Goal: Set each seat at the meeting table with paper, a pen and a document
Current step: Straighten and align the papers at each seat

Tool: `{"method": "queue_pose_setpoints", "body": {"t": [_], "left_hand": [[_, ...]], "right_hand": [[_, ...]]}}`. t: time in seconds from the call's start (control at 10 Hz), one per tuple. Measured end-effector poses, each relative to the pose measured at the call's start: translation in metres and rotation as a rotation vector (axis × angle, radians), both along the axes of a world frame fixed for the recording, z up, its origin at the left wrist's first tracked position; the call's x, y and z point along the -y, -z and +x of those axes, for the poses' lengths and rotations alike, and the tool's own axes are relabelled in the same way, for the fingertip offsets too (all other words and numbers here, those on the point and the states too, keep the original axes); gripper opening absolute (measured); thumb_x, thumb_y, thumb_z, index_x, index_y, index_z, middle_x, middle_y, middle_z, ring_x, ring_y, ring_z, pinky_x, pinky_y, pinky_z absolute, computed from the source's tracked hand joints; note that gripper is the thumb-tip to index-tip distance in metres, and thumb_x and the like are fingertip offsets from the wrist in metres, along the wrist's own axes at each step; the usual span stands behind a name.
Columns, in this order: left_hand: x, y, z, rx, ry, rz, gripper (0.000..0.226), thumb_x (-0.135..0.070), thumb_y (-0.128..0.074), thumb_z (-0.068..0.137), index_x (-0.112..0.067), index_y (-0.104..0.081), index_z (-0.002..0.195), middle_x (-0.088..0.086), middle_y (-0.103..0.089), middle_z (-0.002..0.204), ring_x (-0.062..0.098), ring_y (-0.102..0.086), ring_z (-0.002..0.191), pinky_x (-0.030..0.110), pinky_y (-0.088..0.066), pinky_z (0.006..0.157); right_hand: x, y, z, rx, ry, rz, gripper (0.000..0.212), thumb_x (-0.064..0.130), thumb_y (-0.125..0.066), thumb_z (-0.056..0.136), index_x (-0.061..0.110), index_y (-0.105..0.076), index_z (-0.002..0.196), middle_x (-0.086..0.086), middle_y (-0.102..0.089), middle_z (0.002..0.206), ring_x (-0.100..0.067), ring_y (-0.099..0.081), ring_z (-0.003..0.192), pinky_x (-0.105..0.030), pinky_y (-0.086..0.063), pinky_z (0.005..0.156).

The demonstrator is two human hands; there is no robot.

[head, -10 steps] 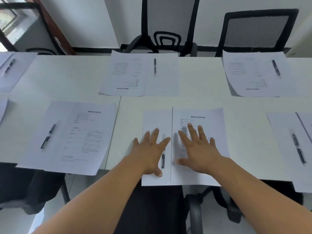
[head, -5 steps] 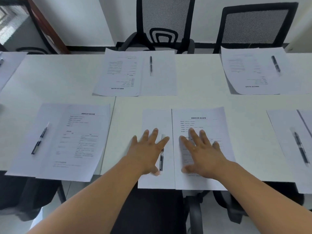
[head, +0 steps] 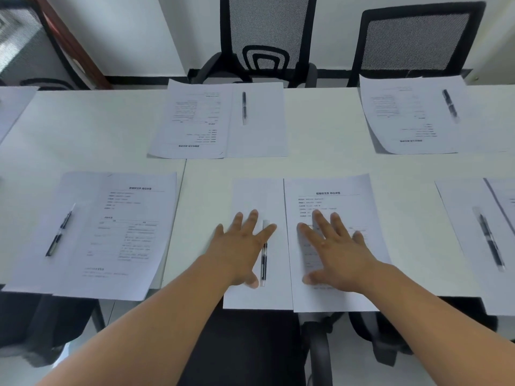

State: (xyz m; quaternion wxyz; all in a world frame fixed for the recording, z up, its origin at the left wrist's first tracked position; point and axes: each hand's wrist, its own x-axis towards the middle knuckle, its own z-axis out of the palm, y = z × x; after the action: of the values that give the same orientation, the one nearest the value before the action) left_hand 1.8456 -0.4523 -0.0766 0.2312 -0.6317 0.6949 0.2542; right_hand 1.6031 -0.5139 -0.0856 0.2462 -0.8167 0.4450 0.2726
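Note:
At the seat in front of me a blank sheet of paper (head: pixel 257 196) lies beside a printed document (head: pixel 342 196), both at the near table edge. My left hand (head: pixel 242 246) rests flat on the blank sheet with fingers spread. A black pen (head: pixel 264 263) lies lengthwise on that sheet, under my left index finger and beside the thumb. My right hand (head: pixel 334 252) presses flat on the lower half of the document, fingers spread.
The white table (head: pixel 306 165) also holds several other sets of paper, document and pen: one at near left (head: pixel 111 232), one at near right (head: pixel 479 240), two across (head: pixel 223 121) (head: pixel 418 115). Black mesh chairs (head: pixel 267 37) stand behind the far side; a chair seat (head: pixel 250 344) is below me.
Both hands stay flat on the sheets. The blank sheet and document have slid slightly toward the near edge, and the view has shifted a little to the right.

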Motion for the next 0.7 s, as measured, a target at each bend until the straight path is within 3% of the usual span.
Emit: {"method": "queue_pose_setpoints", "body": {"t": [0.4, 0.7], "left_hand": [[0.0, 0.001, -0.001, 0.012, 0.0, -0.004, 0.136, -0.045, -0.091, 0.087, -0.043, 0.016, 0.171, 0.004, 0.029, 0.18, 0.037, 0.019, 0.168, 0.068, -0.011, 0.134], [-0.007, -0.014, 0.002, 0.065, 0.002, -0.023, 0.139, -0.049, -0.09, 0.086, -0.044, 0.021, 0.17, 0.006, 0.03, 0.18, 0.039, 0.02, 0.168, 0.069, -0.004, 0.133]], "right_hand": [[0.003, -0.001, 0.002, -0.01, 0.004, 0.005, 0.118, 0.067, -0.07, 0.094, 0.041, 0.017, 0.17, 0.002, 0.04, 0.174, -0.036, 0.031, 0.162, -0.072, -0.009, 0.128], [-0.005, -0.023, 0.0, -0.014, -0.025, -0.029, 0.117, 0.079, -0.061, 0.092, 0.039, 0.017, 0.17, 0.0, 0.04, 0.173, -0.037, 0.033, 0.161, -0.072, -0.005, 0.13]]}}
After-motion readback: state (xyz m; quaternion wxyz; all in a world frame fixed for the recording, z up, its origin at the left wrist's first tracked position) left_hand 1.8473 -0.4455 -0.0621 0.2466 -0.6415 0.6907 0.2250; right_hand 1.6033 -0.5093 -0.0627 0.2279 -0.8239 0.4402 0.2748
